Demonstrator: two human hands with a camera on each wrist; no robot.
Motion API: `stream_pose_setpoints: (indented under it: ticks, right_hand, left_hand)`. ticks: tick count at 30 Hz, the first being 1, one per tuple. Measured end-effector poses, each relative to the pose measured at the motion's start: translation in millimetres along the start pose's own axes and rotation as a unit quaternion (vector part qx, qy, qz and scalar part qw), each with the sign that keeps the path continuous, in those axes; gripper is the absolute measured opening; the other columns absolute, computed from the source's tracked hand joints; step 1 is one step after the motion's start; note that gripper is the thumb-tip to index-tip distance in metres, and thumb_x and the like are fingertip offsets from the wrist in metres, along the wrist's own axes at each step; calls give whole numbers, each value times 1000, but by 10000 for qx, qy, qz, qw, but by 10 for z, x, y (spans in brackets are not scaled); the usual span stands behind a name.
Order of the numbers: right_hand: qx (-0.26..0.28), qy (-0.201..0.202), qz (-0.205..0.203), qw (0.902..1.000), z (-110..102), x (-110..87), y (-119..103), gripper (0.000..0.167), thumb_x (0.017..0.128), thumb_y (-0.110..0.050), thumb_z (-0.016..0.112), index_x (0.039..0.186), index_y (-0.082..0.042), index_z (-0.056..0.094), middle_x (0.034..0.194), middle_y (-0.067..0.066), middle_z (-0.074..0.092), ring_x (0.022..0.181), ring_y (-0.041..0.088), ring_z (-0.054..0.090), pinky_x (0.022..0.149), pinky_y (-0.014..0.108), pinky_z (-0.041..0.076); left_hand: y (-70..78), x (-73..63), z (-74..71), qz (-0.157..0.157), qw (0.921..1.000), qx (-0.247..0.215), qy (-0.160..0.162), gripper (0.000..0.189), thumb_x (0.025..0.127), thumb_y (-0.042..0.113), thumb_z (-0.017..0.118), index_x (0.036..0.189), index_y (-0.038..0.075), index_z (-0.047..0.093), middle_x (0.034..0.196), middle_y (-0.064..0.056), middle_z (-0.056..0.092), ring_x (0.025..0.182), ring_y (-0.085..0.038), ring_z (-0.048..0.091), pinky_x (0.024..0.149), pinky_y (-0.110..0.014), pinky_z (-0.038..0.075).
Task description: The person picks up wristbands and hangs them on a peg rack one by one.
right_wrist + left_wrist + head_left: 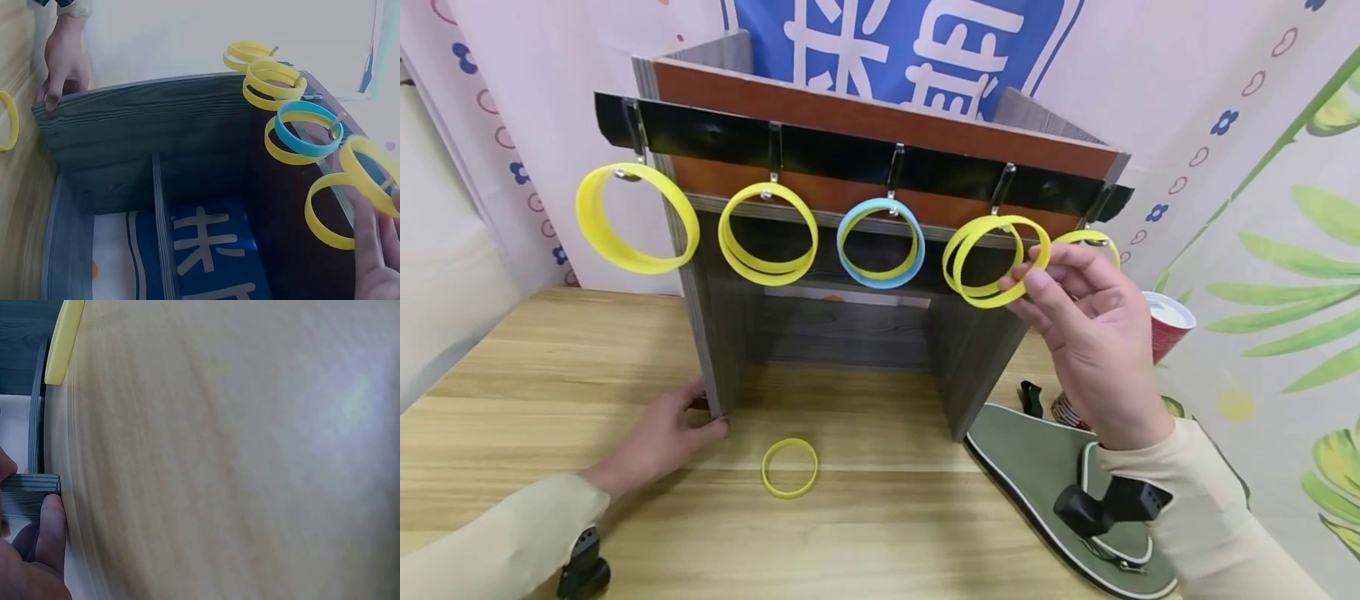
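My right hand (1097, 342) pinches a yellow wristband (983, 302) at the fourth hook along a black strip (707, 133); another yellow wristband hangs behind it. The strip runs across the top front of a grey wood-grain shelf unit (981, 367). Low on the unit's left panel, my left hand (662, 437) grips the bottom corner between thumb and fingers, as the left wrist view also shows. Yellow bands (767, 281) hang from the other hooks, and the middle one carries a blue wristband (880, 284) with a yellow one. Whether the pinched band is on its hook I cannot tell.
One yellow wristband (790, 495) lies on the wooden table (587, 367) before the unit. To the right are a green flip-flop (1030, 450), a small black object (1032, 398) and a red cup (1168, 321) partly behind my right hand. A patterned cloth (1180, 108) hangs behind.
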State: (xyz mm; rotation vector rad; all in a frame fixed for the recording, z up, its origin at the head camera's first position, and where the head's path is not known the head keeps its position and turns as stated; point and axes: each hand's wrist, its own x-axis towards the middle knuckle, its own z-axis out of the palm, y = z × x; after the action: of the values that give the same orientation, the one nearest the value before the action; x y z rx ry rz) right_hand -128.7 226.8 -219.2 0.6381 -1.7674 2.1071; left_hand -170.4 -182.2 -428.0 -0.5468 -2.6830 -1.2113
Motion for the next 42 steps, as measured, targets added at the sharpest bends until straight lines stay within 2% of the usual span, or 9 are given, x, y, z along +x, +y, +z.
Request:
stream_pose_setpoints:
  ticks: [8, 13, 20, 35, 42]
  right_hand:
    - [-231, 723, -106, 9971, 123, 25, 66, 18, 99, 2, 65, 117, -3, 66, 103, 8, 74, 95, 16, 75, 90, 31, 62]
    - [-621, 901, -107, 9939, 166, 11, 105, 20, 98, 3, 67, 116, -4, 66, 104, 9, 74, 93, 16, 75, 89, 31, 62]
    - [-1354, 784, 103, 9876, 179, -32, 132, 22, 97, 0, 70, 117, -7, 66, 108, 7, 75, 93, 14, 76, 88, 29, 62]
    - [-1656, 517, 5, 9848, 157, -93, 217, 27, 95, 3, 71, 117, -10, 63, 105, 6, 74, 91, 15, 77, 88, 29, 62]
    - [-1612, 325, -60, 9864, 169, -149, 337, 23, 95, 6, 70, 112, -7, 63, 100, 4, 76, 87, 14, 78, 82, 31, 64]
  left_hand:
    - [-11, 1, -7, 35, 10000, -29, -49, 56, 92, 7, 74, 142, -11, 55, 124, -29, 72, 111, -39, 71, 86, -29, 57]
    - [1, -1, -14, -76, 9999, -35, -128, 58, 93, 9, 74, 144, -11, 53, 126, -30, 71, 113, -41, 70, 86, -30, 57]
    - [1, 0, -18, -45, 9999, -58, -99, 57, 93, 7, 73, 142, -12, 53, 125, -31, 71, 113, -42, 71, 86, -28, 57]
    - [-4, -1, -8, -11, 9999, -91, -59, 54, 92, 6, 73, 140, -11, 56, 120, -27, 73, 109, -39, 72, 83, -25, 57]
    - [2, -6, -8, -66, 9996, -216, -146, 56, 92, 7, 74, 141, -12, 54, 124, -32, 70, 112, -42, 71, 86, -30, 59]
